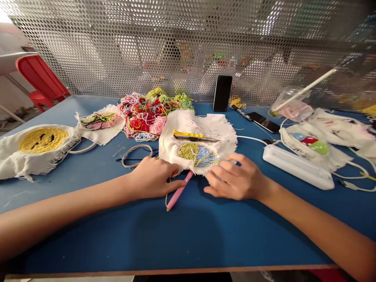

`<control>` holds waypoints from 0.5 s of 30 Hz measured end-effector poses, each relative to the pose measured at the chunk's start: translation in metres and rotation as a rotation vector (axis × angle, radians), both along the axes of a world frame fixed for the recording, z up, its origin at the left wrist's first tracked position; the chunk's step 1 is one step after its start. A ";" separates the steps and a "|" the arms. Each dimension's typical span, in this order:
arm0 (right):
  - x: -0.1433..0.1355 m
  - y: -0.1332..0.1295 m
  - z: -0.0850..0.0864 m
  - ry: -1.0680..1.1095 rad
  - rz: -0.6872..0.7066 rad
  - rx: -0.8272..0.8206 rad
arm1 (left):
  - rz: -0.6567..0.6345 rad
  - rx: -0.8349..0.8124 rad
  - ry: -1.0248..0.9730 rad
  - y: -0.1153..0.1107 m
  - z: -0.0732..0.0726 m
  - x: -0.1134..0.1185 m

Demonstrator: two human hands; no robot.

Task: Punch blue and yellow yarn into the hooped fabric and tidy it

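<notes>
A cream cloth (202,121) lies before me, its round yarn patch half olive-yellow (188,152) and half light blue (205,154). Loose yellow strands trail across the blue half. My left hand (155,176) curls its fingers at the cloth's lower left edge, its thumb against a pink punch needle (179,192) with yellow yarn at its end. At the lower right edge my right hand (235,178) is loosely curled; what its fingertips hold, if anything, is hidden. A yellow box cutter (188,134) rests on the cloth, its blade pointing right.
A tangled yarn heap (147,113) sits behind left, near a hoop ring (136,156) and a yellow smiling-face cloth (44,140). A phone (222,94) leans on the perforated metal screen (176,39). On the right are a white lamp-like bar (298,166), cables and another stitched cloth (313,145).
</notes>
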State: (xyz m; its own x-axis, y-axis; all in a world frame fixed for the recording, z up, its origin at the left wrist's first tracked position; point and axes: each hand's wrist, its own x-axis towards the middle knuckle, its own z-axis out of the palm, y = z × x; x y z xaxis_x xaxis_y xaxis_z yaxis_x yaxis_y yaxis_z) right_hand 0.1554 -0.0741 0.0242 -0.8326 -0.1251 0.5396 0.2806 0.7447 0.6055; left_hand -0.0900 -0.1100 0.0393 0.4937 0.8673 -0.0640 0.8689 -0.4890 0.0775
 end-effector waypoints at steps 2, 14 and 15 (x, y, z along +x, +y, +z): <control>-0.007 -0.002 -0.005 -0.061 -0.086 0.027 | -0.012 0.011 0.040 -0.008 -0.003 0.004; -0.015 0.009 0.003 0.005 -0.291 0.080 | 0.010 0.033 0.019 -0.023 0.011 -0.008; -0.014 0.012 0.005 0.021 -0.308 0.079 | 0.023 0.047 -0.026 -0.022 0.016 -0.013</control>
State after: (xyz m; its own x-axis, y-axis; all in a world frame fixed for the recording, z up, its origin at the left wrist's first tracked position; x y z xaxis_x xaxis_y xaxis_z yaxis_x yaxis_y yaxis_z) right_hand 0.1419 -0.0624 0.0291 -0.8265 0.0891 0.5558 0.4989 0.5732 0.6500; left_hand -0.1026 -0.1323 0.0551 0.4742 0.8804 -0.0102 0.8781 -0.4721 0.0772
